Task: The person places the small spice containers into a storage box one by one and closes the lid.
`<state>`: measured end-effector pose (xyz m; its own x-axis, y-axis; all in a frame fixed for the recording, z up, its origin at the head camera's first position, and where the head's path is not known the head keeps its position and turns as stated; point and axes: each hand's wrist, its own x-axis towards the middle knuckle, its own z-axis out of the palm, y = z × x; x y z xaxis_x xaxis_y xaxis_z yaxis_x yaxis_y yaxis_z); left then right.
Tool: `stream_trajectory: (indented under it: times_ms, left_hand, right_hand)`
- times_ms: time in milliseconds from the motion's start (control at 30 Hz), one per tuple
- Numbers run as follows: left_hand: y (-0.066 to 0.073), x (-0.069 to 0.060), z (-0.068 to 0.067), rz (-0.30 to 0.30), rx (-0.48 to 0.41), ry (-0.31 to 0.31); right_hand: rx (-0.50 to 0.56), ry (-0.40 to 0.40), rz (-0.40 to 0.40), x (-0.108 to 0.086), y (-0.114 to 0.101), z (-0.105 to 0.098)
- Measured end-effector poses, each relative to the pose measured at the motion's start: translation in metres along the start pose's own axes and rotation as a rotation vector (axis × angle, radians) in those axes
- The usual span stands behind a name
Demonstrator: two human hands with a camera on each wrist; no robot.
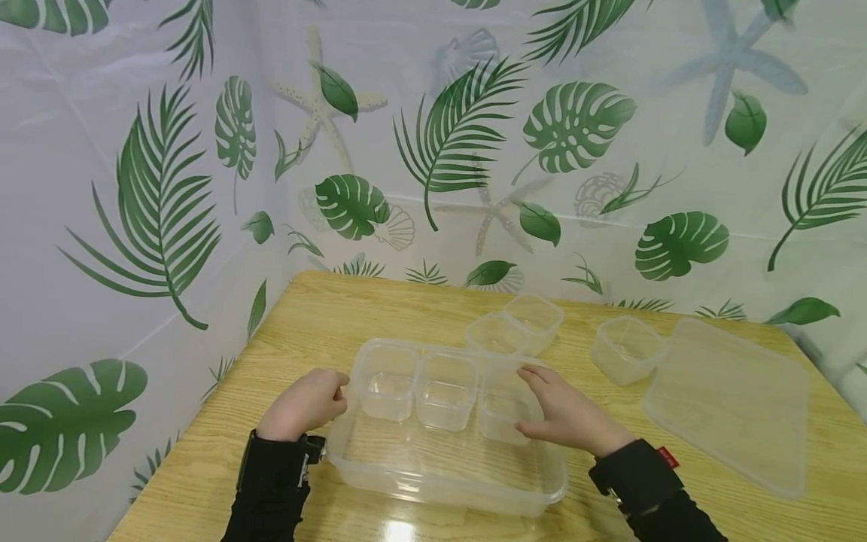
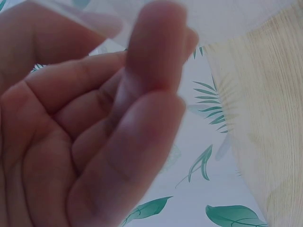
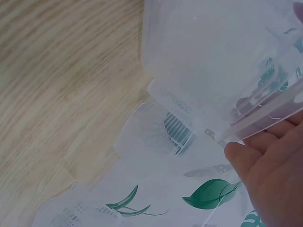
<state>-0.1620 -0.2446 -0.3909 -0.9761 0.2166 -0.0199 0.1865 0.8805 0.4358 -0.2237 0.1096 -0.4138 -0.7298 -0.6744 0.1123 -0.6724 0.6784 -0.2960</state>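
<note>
We have the rightmost small box (image 1: 503, 410) in the large box (image 1: 440, 485), whose long axis runs left to right; our nearer right grip (image 1: 572, 412) holds that small box from its right; our left grip (image 1: 302, 405) curls at the opposite end, whether pinching we cannot tell.

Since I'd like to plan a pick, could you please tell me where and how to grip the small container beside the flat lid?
Probably by the left rim of the small container, coming from above left with the right hand: its open top faces up, while the flat lid lies close on its right.
</note>
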Motion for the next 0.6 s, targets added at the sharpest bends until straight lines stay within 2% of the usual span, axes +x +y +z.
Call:
stream_trajectory:
  times_ms: [600]
  left_hand:
    - [0.0016, -0.0009, -0.0014, -0.003, -0.007, 0.0]
  right_hand:
    - [-0.014, 0.012, 0.007, 0.0036, 0.0016, 0.0015]
